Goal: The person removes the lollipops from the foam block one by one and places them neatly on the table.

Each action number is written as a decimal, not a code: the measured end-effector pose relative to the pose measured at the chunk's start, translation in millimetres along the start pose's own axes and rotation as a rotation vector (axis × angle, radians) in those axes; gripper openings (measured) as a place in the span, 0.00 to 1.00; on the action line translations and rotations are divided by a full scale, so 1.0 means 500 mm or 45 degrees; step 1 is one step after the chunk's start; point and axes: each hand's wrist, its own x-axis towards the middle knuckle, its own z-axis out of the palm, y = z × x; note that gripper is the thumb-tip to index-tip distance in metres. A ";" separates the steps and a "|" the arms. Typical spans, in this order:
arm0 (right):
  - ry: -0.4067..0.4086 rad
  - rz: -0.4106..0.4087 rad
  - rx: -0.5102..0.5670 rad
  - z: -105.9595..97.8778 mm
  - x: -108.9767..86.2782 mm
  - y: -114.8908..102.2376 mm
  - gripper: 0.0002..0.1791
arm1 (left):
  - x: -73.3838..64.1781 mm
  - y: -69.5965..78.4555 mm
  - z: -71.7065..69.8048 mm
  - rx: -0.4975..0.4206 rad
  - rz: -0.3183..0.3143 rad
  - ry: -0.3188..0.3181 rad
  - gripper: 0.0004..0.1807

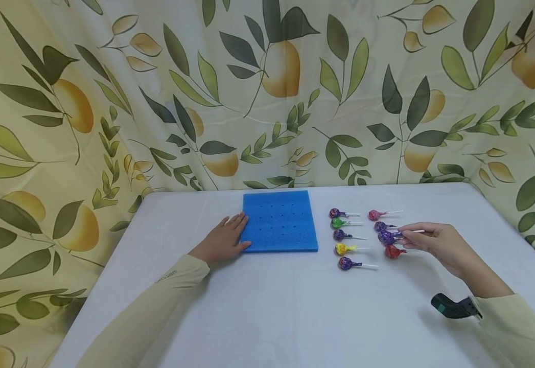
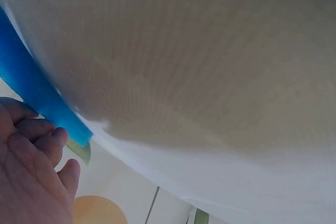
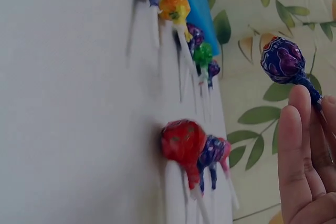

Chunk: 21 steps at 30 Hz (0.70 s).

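Between thumb and fingers, my right hand (image 1: 439, 245) pinches a purple-wrapped lollipop (image 1: 387, 237) by its stick. The right wrist view shows that lollipop (image 3: 283, 61) raised off the table, its round head upward. Under and around it lie a red lollipop (image 1: 393, 251), another purple one (image 1: 381, 227) and a pink one (image 1: 375, 215). My left hand (image 1: 223, 237) rests at the left edge of a blue foam board (image 1: 280, 222) dotted with rows of small holes, fingertips on its edge. In the left wrist view, the fingers lie beside the board's edge (image 2: 47, 95).
A column of lollipops lies right of the board, among them a green one (image 1: 338, 223), a yellow one (image 1: 342, 249) and a purple one (image 1: 346, 263). They lie on a white-covered table (image 1: 267, 306). Behind it hangs a leaf-and-fruit patterned curtain (image 1: 267, 128).
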 end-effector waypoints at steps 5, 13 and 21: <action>-0.020 0.004 0.097 -0.014 -0.017 0.027 0.09 | -0.002 0.001 -0.002 0.003 0.006 0.007 0.41; -0.123 -0.012 0.274 -0.023 -0.033 0.069 0.12 | -0.004 0.006 -0.007 0.012 0.005 0.012 0.41; -0.174 0.047 0.297 -0.011 -0.036 0.096 0.13 | -0.003 0.006 -0.005 0.010 -0.004 -0.001 0.41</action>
